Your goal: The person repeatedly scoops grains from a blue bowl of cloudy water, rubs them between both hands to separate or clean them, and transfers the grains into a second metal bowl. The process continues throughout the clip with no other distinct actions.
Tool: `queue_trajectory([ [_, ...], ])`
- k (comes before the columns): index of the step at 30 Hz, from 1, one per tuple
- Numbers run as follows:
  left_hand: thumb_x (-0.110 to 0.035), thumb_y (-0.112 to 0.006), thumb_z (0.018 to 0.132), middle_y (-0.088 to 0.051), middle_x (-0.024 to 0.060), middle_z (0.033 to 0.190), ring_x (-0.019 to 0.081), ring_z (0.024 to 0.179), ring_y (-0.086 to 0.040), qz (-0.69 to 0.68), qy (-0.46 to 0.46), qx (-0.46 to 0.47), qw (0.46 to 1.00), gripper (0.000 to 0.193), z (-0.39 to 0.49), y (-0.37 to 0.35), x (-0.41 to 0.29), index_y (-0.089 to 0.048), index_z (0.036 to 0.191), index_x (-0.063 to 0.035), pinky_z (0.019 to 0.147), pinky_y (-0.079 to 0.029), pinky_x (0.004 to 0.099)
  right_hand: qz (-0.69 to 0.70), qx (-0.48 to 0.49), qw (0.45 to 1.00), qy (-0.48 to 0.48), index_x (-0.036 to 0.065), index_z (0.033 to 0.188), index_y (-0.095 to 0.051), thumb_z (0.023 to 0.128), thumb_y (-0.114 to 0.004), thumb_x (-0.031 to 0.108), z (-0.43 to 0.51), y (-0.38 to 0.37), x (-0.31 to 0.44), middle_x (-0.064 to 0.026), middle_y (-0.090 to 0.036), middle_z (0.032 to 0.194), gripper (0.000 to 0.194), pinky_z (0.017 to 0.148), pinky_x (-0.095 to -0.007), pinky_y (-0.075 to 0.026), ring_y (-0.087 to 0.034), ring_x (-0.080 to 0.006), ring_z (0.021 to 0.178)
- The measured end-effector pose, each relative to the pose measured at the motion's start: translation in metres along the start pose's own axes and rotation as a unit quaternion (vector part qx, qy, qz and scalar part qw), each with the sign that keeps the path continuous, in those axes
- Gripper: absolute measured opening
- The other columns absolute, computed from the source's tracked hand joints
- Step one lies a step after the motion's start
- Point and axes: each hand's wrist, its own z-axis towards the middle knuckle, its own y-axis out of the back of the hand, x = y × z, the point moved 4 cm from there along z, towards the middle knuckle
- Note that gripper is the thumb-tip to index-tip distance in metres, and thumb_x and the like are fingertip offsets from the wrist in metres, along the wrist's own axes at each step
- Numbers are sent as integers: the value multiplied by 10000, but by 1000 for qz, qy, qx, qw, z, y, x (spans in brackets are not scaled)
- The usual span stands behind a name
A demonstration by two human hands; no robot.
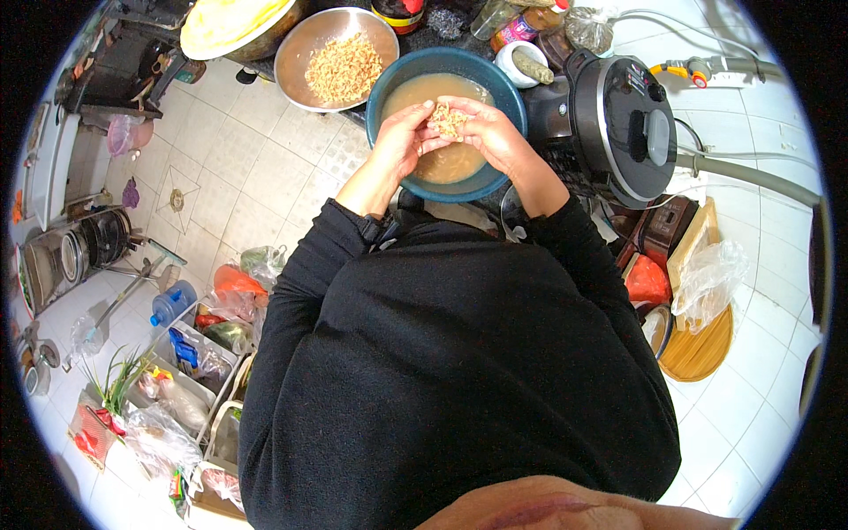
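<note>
Both my hands are cupped together over a blue-green plastic basin (510, 156) of cloudy brown water. Between them they hold a clump of small tan pieces (448, 122), which look like dried shrimp. My left hand (405, 136) supports the clump from the left side, its thumb at the top. My right hand (487, 132) closes around it from the right. More such pieces lie under the water near the basin's lower part. A stainless steel bowl (291, 66) with a heap of the same tan pieces (344, 67) stands left of the basin.
A black electric pressure cooker (623, 126) stands close on the right. Behind the basin are a white mortar (507, 63) with a stone pestle (532, 67), a red-capped bottle (523, 30) and a dark jar (397, 16). A pot holding something yellow (232, 23) is at upper left.
</note>
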Motion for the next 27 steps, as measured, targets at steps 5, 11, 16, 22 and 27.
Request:
queue_trajectory([
  [5, -44, -410, 883, -590, 183, 1073, 279, 956, -621, -27, -23, 38, 999, 309, 6, 2, 0, -489, 1159, 70, 854, -533, 429, 88, 37, 995, 28, -82, 1248, -467, 870, -439, 7, 1, 8, 3, -172, -570, 1190, 390, 915, -335, -483, -594, -237, 1064],
  [11, -89, -386, 866, -575, 202, 1096, 315, 1018, -594, -122, -5, 65, 990, 374, 1, 5, -4, -457, 1192, 79, 934, -477, 455, 153, 4, 988, 24, -96, 1211, -484, 913, -417, 83, -1, 1, 12, -178, -565, 1192, 354, 940, -359, -463, -586, -240, 1062],
  [16, -188, -316, 901, -568, 236, 1107, 359, 1014, -588, -189, 17, 127, 974, 443, 1, 5, -1, -435, 1219, 97, 960, -453, 460, -162, -10, 953, 257, -21, 1132, -569, 931, -425, 142, -18, -23, 32, -134, -586, 1169, 296, 968, -334, -408, -547, -232, 1115],
  [22, -200, -302, 912, -479, 296, 1260, 424, 1174, -481, -254, 27, 161, 953, 480, 2, 9, -2, -382, 1289, 85, 1048, -355, 505, -315, 21, 905, 287, 7, 1099, -597, 942, -415, 190, -7, -38, 18, -137, -586, 1163, 302, 983, -336, -381, -531, -228, 1119],
  [27, -210, -274, 919, -413, 322, 1318, 460, 1233, -407, -244, 37, 138, 959, 506, -3, 10, -8, -344, 1313, 99, 1070, -322, 515, -32, -39, 977, 207, -37, 1088, -576, 964, -383, 209, 10, 14, 17, -100, -625, 1076, 336, 925, -299, -431, -594, -204, 1010],
])
